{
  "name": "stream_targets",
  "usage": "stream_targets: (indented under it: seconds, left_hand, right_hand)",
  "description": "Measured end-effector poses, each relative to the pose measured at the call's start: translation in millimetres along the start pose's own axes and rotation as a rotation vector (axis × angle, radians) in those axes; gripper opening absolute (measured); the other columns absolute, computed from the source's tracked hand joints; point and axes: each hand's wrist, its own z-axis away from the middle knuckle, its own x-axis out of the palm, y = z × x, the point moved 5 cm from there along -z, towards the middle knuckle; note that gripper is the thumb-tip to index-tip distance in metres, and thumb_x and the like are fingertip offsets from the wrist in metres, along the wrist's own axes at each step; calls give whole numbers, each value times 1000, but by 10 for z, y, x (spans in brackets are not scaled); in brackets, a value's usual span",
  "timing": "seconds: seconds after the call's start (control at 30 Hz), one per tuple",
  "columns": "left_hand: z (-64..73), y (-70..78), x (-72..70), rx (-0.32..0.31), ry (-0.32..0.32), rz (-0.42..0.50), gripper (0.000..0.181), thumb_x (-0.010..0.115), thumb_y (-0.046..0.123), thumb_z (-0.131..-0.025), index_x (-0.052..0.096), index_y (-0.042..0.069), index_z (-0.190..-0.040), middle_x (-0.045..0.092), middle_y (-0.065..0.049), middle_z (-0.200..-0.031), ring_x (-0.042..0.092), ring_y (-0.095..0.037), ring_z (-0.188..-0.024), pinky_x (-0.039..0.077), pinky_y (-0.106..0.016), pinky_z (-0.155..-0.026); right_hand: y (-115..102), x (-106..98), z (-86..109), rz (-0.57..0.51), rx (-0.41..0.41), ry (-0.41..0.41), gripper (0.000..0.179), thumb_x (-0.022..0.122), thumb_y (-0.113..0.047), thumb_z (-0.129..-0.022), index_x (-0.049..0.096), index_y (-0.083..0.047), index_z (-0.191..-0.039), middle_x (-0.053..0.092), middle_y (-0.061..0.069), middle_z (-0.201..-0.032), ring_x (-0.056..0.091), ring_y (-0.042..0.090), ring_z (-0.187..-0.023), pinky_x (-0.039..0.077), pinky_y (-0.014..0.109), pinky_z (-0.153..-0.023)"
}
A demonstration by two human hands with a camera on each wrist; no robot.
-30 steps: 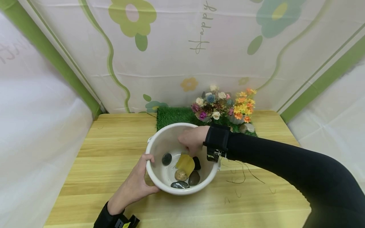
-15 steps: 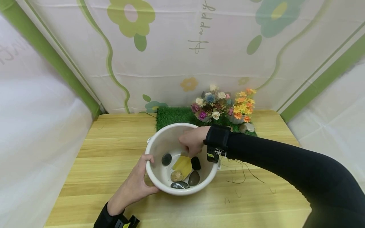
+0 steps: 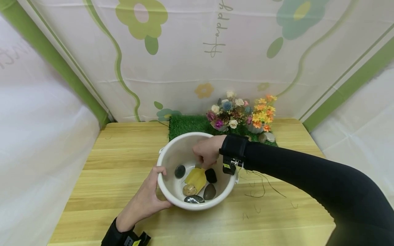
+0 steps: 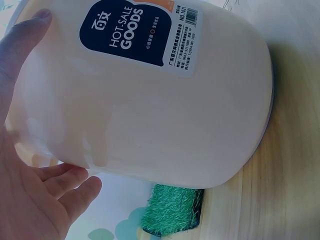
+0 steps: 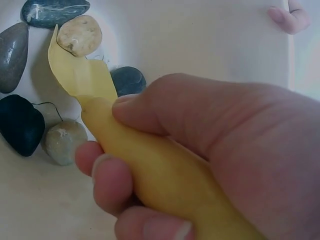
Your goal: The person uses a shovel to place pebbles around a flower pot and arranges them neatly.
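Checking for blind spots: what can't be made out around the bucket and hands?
Scoop handle: head view, hidden by the right hand; right wrist view, end cut off by bottom edge.
Label: left wrist view, top cut off by upper edge.
Left hand: left wrist view, cropped by left edge.

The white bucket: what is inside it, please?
Six stones, a yellow shovel and the right hand gripping it are visible. What the hand and shovel cover cannot be seen.

Yellow scoop point(image 5: 134, 149) in right grip point(image 5: 230, 130) — tan stone point(image 5: 80, 36) at its tip
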Motion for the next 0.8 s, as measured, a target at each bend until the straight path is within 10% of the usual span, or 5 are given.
stream_targets:
  seconds: [0.8]
  left_hand:
    - [0, 3, 4, 6, -7, 7, 75, 83, 29, -59, 31, 12, -111, 24, -8, -146, 31, -28, -128, 43, -45, -88]
  right_hand:
    - [-22, 205, -222, -132, -123, -12, 27, 58, -16, -86, 63, -13, -60, 56, -3, -52, 55, 13, -48, 38, 21, -48]
